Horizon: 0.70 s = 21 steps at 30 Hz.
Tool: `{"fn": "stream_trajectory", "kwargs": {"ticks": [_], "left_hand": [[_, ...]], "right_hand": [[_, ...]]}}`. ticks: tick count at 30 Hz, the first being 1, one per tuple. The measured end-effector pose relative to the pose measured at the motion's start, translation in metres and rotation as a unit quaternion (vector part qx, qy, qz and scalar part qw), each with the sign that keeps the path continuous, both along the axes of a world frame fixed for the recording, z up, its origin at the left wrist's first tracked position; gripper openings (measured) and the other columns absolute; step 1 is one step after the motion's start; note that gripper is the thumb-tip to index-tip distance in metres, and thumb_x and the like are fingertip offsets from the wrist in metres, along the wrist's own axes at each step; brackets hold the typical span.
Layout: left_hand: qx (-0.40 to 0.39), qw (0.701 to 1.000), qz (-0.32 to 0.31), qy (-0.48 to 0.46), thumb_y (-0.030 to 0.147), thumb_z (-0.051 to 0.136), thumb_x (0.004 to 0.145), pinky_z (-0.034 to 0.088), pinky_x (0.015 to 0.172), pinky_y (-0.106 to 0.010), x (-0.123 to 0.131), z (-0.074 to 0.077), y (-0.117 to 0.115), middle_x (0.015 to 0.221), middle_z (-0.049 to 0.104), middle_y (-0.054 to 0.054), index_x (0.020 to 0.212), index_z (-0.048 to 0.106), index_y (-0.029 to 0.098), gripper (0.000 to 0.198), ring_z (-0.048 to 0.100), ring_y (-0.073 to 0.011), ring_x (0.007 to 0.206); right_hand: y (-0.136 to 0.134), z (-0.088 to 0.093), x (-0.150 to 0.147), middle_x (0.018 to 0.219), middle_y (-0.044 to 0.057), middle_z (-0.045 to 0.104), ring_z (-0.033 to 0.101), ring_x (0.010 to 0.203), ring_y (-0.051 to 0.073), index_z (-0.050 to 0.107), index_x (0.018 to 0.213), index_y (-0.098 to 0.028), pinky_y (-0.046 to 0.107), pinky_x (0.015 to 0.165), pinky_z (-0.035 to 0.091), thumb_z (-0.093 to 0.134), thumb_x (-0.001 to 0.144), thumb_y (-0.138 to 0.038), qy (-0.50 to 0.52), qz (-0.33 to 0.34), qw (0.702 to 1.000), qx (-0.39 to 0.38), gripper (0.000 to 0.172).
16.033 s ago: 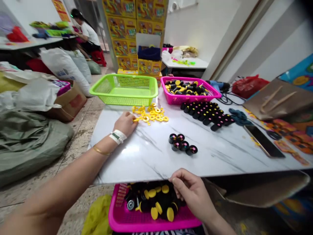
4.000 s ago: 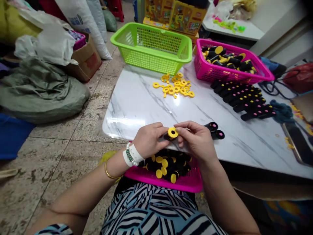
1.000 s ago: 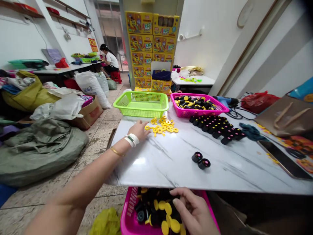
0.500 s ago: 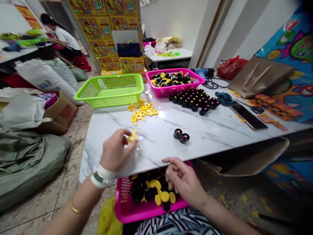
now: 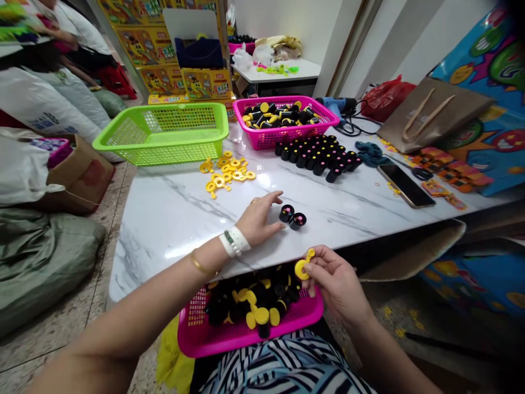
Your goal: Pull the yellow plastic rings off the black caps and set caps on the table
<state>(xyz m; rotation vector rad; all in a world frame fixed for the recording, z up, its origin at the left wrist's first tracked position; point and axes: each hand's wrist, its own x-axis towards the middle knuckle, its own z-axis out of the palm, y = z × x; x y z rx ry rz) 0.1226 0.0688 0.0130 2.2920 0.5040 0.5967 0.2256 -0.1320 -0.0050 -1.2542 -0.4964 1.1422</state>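
Note:
Between the thumb and fingers of my right hand (image 5: 334, 276) is a yellow plastic ring with a small tab (image 5: 302, 268), held above the lap basket's right end. My left hand (image 5: 260, 219) is over the table, fingers apart and empty, just left of two short black cylinders (image 5: 292, 217) that stand side by side with pink dots inside. A loose pile of similar yellow rings (image 5: 228, 173) lies farther back on the table. Below the table edge, a pink basket (image 5: 250, 346) holds black cylinders with yellow caps.
At the back of the marble-patterned table (image 5: 164, 219) stand a green basket (image 5: 159, 153) and a pink basket (image 5: 262, 139) of capped cylinders. Rows of black cylinders (image 5: 315, 155), a phone (image 5: 406, 186) and a paper bag (image 5: 435, 115) are to the right. A person (image 5: 77, 33) sits far left.
The yellow ring has passed from my left hand to my right. My left hand has moved right, close to the two cylinders. The view has shifted slightly.

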Motion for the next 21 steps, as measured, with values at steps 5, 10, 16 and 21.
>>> {"fn": "stream_trajectory", "kwargs": {"ticks": [5, 10, 16, 21], "left_hand": [[0.022, 1.0, -0.012, 0.012, 0.019, 0.071, 0.071, 0.044, 0.097, -0.042, 0.012, -0.007, 0.009, 0.103, 0.071, -0.004, 0.106, 0.065, 0.021, 0.036, 0.06, -0.0228, 0.103], [0.048, 0.995, 0.058, 0.063, 0.022, 0.073, 0.068, 0.047, 0.084, -0.039, -0.051, 0.006, -0.004, 0.09, 0.071, -0.004, 0.094, 0.067, 0.02, 0.026, 0.062, -0.0217, 0.088], [0.049, 0.988, 0.137, 0.06, 0.027, 0.072, 0.073, 0.043, 0.084, -0.039, -0.117, 0.004, -0.041, 0.092, 0.07, -0.004, 0.096, 0.068, 0.02, 0.025, 0.06, -0.0217, 0.091], [0.095, 0.981, 0.156, 0.06, 0.036, 0.067, 0.08, 0.039, 0.08, -0.037, -0.119, -0.008, -0.052, 0.083, 0.068, -0.004, 0.097, 0.071, 0.022, 0.022, 0.057, -0.0213, 0.085]], "right_hand": [[-0.002, 0.008, -0.012, 0.065, -0.001, 0.064, 0.057, 0.05, 0.007, 0.063, 0.093, -0.017, 0.015, 0.045, 0.045, 0.076, 0.076, -0.03, -0.03, 0.062, 0.997, -0.021, 0.025], [0.004, 0.019, -0.015, 0.071, 0.0, 0.066, 0.059, 0.06, 0.009, 0.063, 0.083, -0.017, 0.018, 0.055, 0.049, 0.074, 0.079, -0.034, -0.055, 0.118, 0.991, -0.027, 0.02], [0.046, 0.025, -0.034, 0.074, -0.001, 0.064, 0.056, 0.067, 0.008, 0.065, 0.076, -0.017, 0.019, 0.064, 0.046, 0.077, 0.075, -0.03, -0.097, 0.147, 0.984, 0.013, 0.018], [0.087, 0.024, -0.057, 0.055, -0.006, 0.055, 0.041, 0.044, 0.004, 0.057, 0.072, -0.017, 0.016, 0.042, 0.032, 0.08, 0.071, -0.034, -0.086, 0.158, 0.984, 0.005, 0.029]]}}
